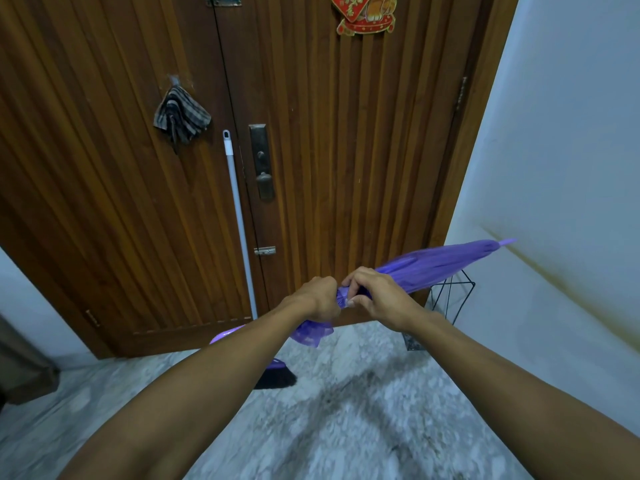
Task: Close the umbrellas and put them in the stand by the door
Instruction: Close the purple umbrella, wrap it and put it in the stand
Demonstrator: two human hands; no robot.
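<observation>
Purple umbrella [433, 268] folded, held level at door [311, 150]. Left hand [320, 299], right hand [374, 292] fingers clamped round canopy, probably cinching strap. Next imo: tip down, drop into wire stand [450, 296], just below.

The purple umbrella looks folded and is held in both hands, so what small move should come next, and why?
Probably swing the purple umbrella tip-down toward the black wire stand on the right. The left hand and right hand both grip its gathered canopy, it lies nearly level, and the stand holds nothing visible.
</observation>
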